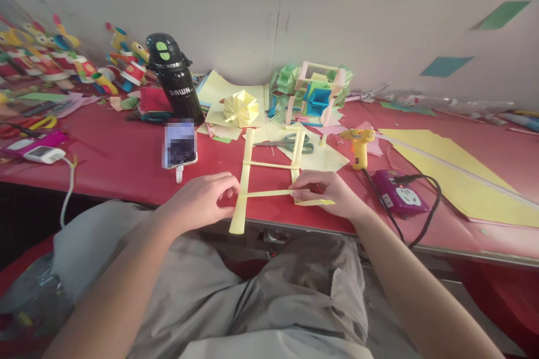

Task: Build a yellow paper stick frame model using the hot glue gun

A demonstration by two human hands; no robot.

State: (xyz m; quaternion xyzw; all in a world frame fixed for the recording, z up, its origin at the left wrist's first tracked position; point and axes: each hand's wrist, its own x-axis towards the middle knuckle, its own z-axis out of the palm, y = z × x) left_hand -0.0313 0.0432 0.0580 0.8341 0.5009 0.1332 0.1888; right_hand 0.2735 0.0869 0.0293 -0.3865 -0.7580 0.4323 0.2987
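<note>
Lying at the near edge of the red table (118, 162), one yellow paper frame (269, 166) has two long rails and two visible rungs; the left rail overhangs the edge slightly. Two hands work on it. The left hand (202, 199) comes in from the lower left, palm down, fingers curled and pinched together on the left rail where the lower rung (267, 193) meets it. The right hand (328, 193) comes in from the lower right, fingers closed on the other end of that rung, with one loose yellow strip (315, 202) lying under them. Both forearms cross above the person's grey lap.

Around the frame: one phone (180, 144) leaning against one black bottle (174, 78); one pair of scissors (290, 143) just beyond the far rung; one yellow glue gun (359, 146) to the right, its black cord running past one purple socket block (398, 193); one folded yellow paper umbrella (241, 107); one green, blue and pink paper model (314, 92) by the wall; large yellow sheets (455, 174) at far right; a row of coloured cup toys (63, 61) at far left. Nothing lies between the hands and the frame.
</note>
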